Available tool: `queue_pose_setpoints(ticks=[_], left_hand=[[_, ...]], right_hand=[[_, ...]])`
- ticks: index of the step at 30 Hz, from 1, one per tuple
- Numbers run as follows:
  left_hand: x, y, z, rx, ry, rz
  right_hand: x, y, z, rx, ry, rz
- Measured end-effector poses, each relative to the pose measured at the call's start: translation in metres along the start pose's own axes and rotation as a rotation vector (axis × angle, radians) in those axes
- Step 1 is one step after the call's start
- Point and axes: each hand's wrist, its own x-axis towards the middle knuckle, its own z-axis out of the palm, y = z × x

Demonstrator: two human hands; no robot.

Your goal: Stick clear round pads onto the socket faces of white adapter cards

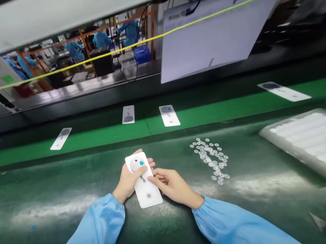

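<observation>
A white rectangular panel [149, 197] with rounded corners is held up over the green work surface. It carries a grey round area, a blue dot near its top and a small round mark lower down. My left hand [128, 180] supports it from the left, thumb across its front and fingers behind. At its right edge, my right hand [175, 185] has thumb and fingers closed on the panel; anything small between them cannot be made out. To the right lies a loose scatter of small whitish round discs [210, 163].
A green conveyor belt [103, 137] runs behind the work surface, carrying several similar white panels [169, 115]. A clear tray [317, 146] of white pieces sits at right. Above hang a yellow cord [137, 43] and a white board [207, 35]. People in blue work in the background.
</observation>
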Motion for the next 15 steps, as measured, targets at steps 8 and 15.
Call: queue_pose_setpoints(ticks=[8, 15], left_hand=[[-0.005, -0.004, 0.005, -0.013, 0.101, -0.038], [-0.011, -0.007, 0.011, 0.300, 0.114, 0.052]], right_hand=[[-0.001, -0.004, -0.006, -0.099, 0.297, -0.042], [-0.003, -0.010, -0.005, -0.541, 0.302, -0.373]])
